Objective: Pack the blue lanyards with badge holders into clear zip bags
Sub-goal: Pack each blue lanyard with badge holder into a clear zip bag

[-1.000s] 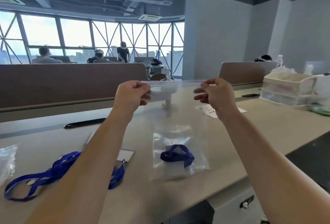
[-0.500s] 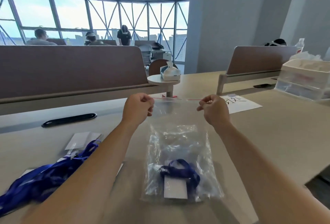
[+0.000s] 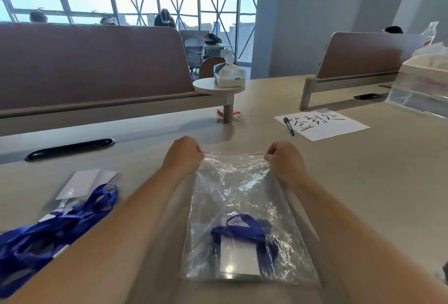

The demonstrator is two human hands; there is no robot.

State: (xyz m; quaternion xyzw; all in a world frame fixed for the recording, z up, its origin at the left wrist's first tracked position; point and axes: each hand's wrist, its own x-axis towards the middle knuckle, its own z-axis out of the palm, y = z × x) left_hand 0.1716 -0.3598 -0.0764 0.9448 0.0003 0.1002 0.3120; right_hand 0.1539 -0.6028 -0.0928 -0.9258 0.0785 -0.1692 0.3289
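Observation:
A clear zip bag (image 3: 240,197) lies flat on the beige table (image 3: 363,182) in front of me. A folded blue lanyard (image 3: 242,229) with a white badge holder (image 3: 238,260) rests in its lower part. My left hand (image 3: 183,156) pinches the left end of the bag's red zip strip, and my right hand (image 3: 282,160) pinches the right end. The strip is stretched straight between them. A heap of loose blue lanyards (image 3: 51,228) with badge holders (image 3: 82,182) lies at the left, beside my left forearm.
A white sheet with black writing (image 3: 322,124) and a pen (image 3: 289,126) lie at the back right. Clear storage boxes (image 3: 421,85) stand at the far right. A small round shelf on a post (image 3: 226,107) carries a tissue box (image 3: 229,76). Brown dividers line the table's back.
Both hands have lowered the bag from mid-air until it lies flat on the table, still pinching the zip strip's ends. The view has tilted down.

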